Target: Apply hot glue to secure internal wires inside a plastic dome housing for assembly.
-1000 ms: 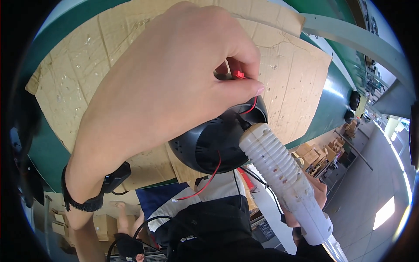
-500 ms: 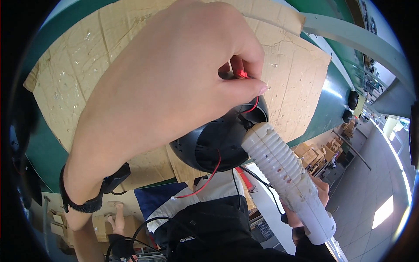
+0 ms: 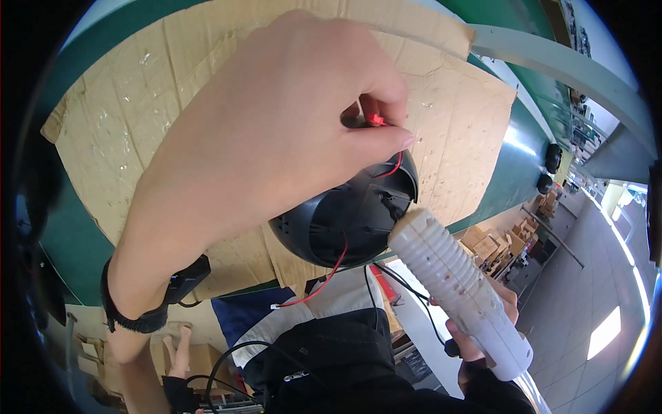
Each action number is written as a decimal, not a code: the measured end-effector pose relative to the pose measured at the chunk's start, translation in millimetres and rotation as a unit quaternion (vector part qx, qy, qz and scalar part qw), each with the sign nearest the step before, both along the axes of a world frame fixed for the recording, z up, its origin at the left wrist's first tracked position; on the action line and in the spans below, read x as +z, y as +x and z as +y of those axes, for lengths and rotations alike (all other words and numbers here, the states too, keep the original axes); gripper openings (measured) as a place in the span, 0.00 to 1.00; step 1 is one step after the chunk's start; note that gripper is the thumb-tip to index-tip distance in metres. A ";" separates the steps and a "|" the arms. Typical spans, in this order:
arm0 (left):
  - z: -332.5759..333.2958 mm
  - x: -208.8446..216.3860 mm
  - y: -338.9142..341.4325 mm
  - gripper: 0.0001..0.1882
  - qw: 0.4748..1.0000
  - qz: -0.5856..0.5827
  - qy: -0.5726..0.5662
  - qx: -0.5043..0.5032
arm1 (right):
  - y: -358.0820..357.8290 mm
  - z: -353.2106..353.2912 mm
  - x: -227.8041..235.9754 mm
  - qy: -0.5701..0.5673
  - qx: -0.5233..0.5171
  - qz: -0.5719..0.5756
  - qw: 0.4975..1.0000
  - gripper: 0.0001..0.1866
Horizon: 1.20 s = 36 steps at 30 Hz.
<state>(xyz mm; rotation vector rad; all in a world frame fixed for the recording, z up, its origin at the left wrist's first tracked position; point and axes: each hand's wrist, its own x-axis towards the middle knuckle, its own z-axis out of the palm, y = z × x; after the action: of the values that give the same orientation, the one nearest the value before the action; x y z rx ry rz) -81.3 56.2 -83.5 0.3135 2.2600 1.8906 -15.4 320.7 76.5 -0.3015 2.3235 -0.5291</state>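
My left hand point(image 3: 317, 90) reaches over a round, hollow black plastic housing point(image 3: 358, 224) and is closed in a pinch on a red wire point(image 3: 398, 164). A small red piece point(image 3: 376, 120) shows between its thumb and fingers. Another red wire point(image 3: 331, 276) comes out of the housing and hangs over the near edge, ending in a white connector point(image 3: 275, 306). My right hand point(image 3: 470, 338) grips a white tool with a ribbed barrel point(image 3: 455, 276), partly hidden behind it. The barrel's front end is close to a dark lump point(image 3: 394, 205) on the housing.
Flattened cardboard point(image 3: 455, 152) covers much of the green table point(image 3: 493, 183). A grey curved metal bar point(image 3: 538, 45) runs at the far right. Black cables point(image 3: 414, 293) hang beside the tool. Cardboard boxes point(image 3: 493, 241) stand beyond the table, and another person's legs point(image 3: 181, 352) show at lower left.
The white tool has shifted slightly right and down relative to the housing, uncovering more of the dark lump. My left hand keeps its pinch.
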 end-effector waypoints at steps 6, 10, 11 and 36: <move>-14.2 -0.2 2.4 0.04 0.998 -0.048 0.035 -0.031 | 76.7 71.0 18.0 -0.012 -0.313 -0.045 0.949 0.38; -17.8 5.4 10.4 0.03 0.997 -0.060 0.047 0.006 | 47.3 40.6 -1.7 -0.165 -0.380 -0.056 0.908 0.38; -18.2 6.7 12.0 0.03 0.997 -0.054 0.052 0.000 | 46.7 40.1 -2.0 -0.140 -0.382 -0.040 0.913 0.38; -26.0 11.4 38.4 0.06 0.997 -0.043 -0.039 0.053 | 23.9 75.5 -72.0 -0.229 -0.402 0.000 0.887 0.18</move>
<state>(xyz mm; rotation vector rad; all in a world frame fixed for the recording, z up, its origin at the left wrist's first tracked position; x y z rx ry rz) -42.9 30.2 -72.1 0.0995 2.3283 1.8215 8.5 396.2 4.5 0.4880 2.2212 -1.4845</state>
